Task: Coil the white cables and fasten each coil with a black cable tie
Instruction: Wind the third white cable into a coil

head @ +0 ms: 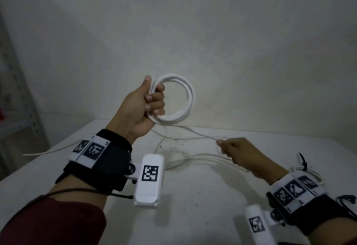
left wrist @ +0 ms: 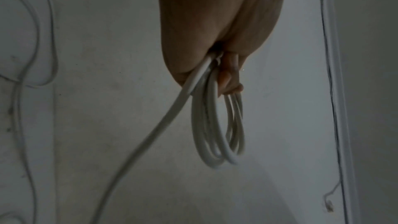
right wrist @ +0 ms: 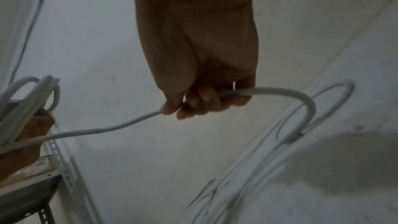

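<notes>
Nearest the head camera, two wrists wear black straps with white blocks carrying black-and-white square markers, and a dark red sleeve [head: 52, 223] covers the left forearm. Past them, the left hand [head: 144, 107] is raised above the white desk [head: 193, 196] with its fingers and thumb curled tight round one side of a coil [head: 181, 98] of white cable. That coil stands upright as a round ring of several turns, clear of the desk, in front of the pale wall [head: 193, 22]. From the left wrist camera the same coil [left wrist: 217, 134] hangs as narrow loops below the closed fingers [left wrist: 228, 79].

From the bottom of the ring a single strand of cable [head: 195, 131] runs down and to the right into the right hand [head: 243, 156]. This hand is lower, near the desk surface, and its fingers are closed round the strand; the right wrist camera shows the cable [right wrist: 280, 91] passing through the curled fingers [right wrist: 193, 105] and bending down in a hook on the far side.

More loose white cable [head: 193, 159] lies in long curves on the desk between the two hands and trails off its left edge. A black cable tie [head: 302, 160] sticks up beside the right wrist, next to some bundled white cable. Small dark specks dot the desk near the middle. At the far left stands a grey metal shelf [head: 25, 98].
</notes>
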